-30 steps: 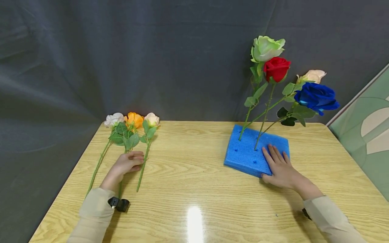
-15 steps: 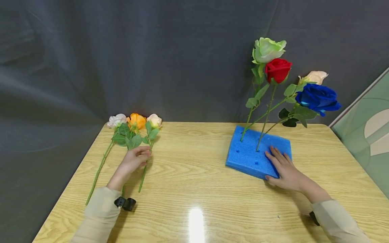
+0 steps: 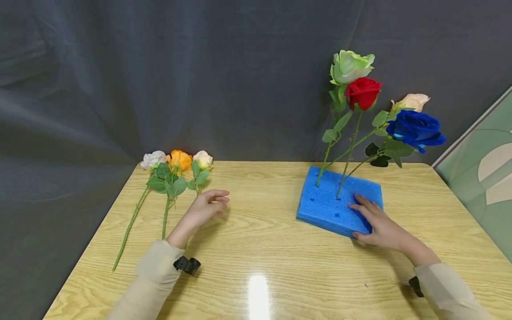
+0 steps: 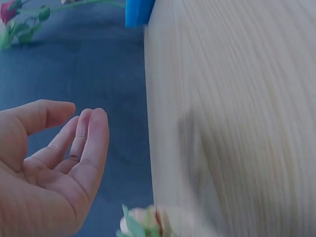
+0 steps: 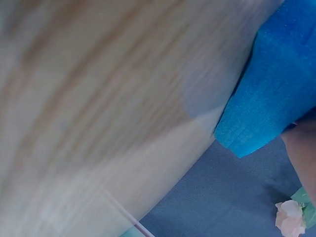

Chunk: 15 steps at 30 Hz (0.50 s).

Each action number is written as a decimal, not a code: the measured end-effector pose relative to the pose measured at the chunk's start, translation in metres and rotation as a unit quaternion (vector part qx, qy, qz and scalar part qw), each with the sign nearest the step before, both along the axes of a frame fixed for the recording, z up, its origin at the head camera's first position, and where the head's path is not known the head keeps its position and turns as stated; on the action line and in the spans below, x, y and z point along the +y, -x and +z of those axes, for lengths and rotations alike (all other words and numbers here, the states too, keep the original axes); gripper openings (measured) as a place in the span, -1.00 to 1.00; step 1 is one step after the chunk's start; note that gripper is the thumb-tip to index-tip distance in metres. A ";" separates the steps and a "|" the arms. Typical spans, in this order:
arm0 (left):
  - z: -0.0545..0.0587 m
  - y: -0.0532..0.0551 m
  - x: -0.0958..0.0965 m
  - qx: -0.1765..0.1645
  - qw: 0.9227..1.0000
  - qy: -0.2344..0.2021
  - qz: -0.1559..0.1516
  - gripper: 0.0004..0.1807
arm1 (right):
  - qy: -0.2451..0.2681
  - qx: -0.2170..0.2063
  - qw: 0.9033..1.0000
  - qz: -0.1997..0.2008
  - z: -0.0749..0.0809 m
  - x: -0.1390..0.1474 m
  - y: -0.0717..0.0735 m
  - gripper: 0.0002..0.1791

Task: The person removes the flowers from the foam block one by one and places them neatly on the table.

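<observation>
My left hand hovers over the table just right of the loose roses, holding nothing. Its fingers are loosely bent, and the left wrist view shows a gap between thumb and fingertips. Nearest to it lies a pale cream rose, its stem mostly hidden behind the hand and forearm. Farther left are an orange rose and a white rose. My right hand rests on the near right part of a blue foam block, fingers on top, thumb at the front edge.
Stuck in the foam are a green-white rose, a red rose, a blue rose and a peach rose. Several small holes show in its top. A dark curtain hangs behind the wooden table.
My left hand has moved right, from over the orange rose's stem, past the cream rose's stem. My right hand stays on the foam, its fingers now drawn closer together.
</observation>
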<state>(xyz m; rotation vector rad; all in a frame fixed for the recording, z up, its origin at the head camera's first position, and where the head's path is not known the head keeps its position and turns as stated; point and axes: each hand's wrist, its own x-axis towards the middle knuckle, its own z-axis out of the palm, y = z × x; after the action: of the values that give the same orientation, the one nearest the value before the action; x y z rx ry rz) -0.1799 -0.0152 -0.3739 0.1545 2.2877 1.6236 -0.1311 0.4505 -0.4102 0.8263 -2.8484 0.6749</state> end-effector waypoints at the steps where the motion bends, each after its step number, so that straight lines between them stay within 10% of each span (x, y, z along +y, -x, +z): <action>1: 0.000 0.001 0.005 0.001 1.000 -0.003 -0.006 -0.55 | 0.002 0.000 1.000 0.002 0.000 0.000 0.001 -0.21; 15: 0.001 0.007 0.077 0.004 0.997 -0.039 -0.069 -0.56 | 0.015 0.014 1.000 0.006 -0.001 0.009 0.001 -0.25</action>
<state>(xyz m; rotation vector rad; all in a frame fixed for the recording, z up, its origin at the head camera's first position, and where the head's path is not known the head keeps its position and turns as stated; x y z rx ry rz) -0.1865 0.0614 -0.3728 0.3305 2.1680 1.6432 -0.1321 0.4592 -0.4114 0.8421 -2.8039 0.6999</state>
